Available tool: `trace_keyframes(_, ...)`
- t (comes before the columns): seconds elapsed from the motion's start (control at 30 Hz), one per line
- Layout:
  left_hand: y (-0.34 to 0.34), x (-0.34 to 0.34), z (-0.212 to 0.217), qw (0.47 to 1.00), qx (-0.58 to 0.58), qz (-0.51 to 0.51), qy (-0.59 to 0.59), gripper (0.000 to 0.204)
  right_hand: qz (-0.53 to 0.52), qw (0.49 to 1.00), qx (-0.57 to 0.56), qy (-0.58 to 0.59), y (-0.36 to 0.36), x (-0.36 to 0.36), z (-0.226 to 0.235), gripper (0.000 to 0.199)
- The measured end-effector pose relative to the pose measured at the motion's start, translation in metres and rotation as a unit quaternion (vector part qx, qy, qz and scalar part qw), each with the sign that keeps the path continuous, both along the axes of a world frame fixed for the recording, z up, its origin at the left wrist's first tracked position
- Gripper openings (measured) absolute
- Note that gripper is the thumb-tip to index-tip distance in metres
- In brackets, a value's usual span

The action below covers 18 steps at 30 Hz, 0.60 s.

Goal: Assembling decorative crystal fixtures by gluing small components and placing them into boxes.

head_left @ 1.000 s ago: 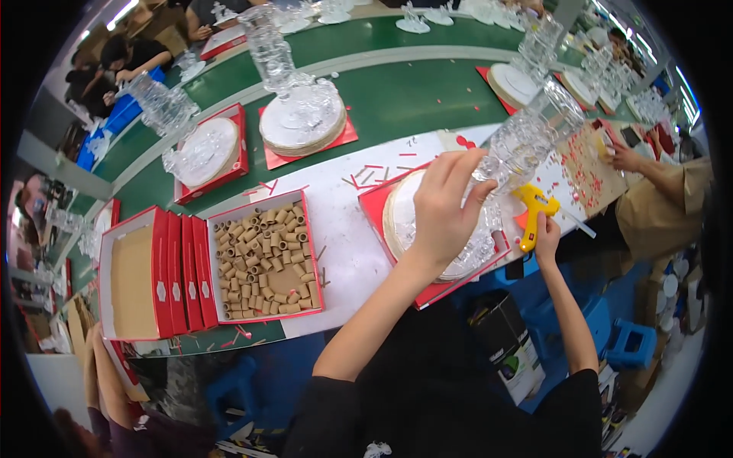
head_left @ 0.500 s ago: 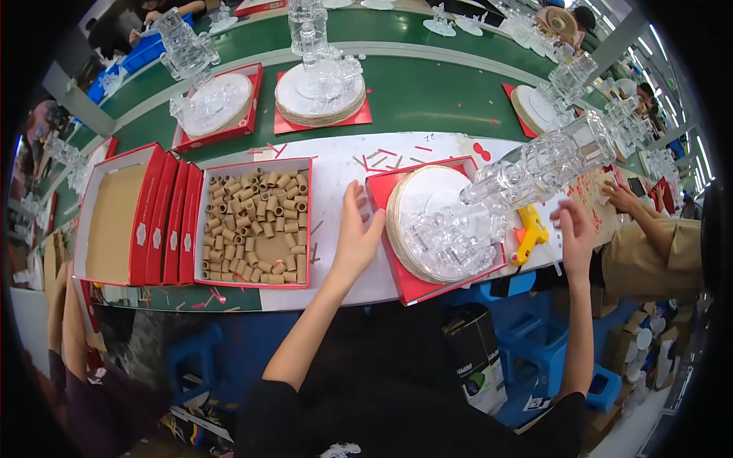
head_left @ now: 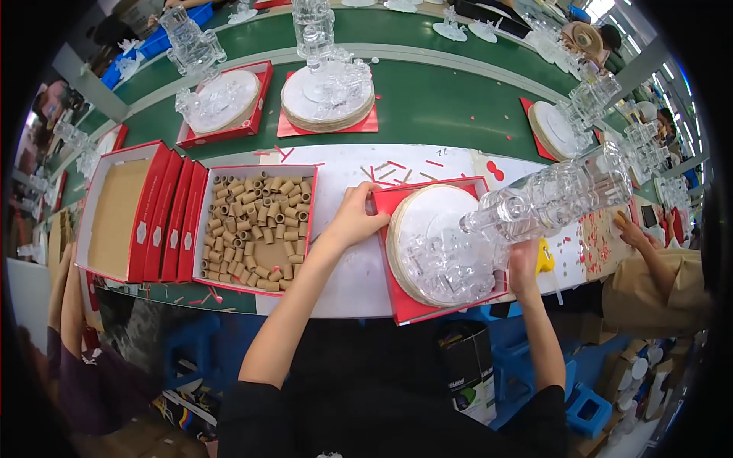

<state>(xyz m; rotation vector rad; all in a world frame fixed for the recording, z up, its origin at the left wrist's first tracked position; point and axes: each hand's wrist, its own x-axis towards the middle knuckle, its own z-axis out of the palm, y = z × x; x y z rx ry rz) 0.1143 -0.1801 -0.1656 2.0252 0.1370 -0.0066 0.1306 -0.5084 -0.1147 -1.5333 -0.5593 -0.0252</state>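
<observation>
The tower of a clear ornament (head_left: 553, 195) hides the fingertips of our right hand (head_left: 524, 269), so we cannot tell whether they grip; that hand covers much of a yellow glue gun (head_left: 545, 256). To our left, a red-edged box (head_left: 269, 254) holds short cardboard tubes (head_left: 229, 243), while a red tray (head_left: 411, 307) carries a white-topped disc stack (head_left: 439, 201) under the ornament. The tray lies between our hands, our left hand (head_left: 354, 218) spread, thumb off fingers, against its left edge.
</observation>
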Motion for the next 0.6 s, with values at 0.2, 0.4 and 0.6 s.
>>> trace_keyframes(0.2,-0.014,0.002,0.009,0.999,0.009,0.018,0.044,0.053,-0.108,0.993,-0.019,0.034,0.035,0.002,0.021,0.054)
trace_keyframes(0.4,-0.012,-0.003,0.006,0.996,0.083,0.034,-0.018,0.053,-0.027,0.992,-0.121,0.017,0.036,-0.006,0.030,0.041)
trace_keyframes(0.6,-0.014,-0.005,0.011,0.998,-0.003,0.053,-0.038,0.056,-0.089,0.973,-0.199,-0.079,0.038,-0.012,0.022,0.032)
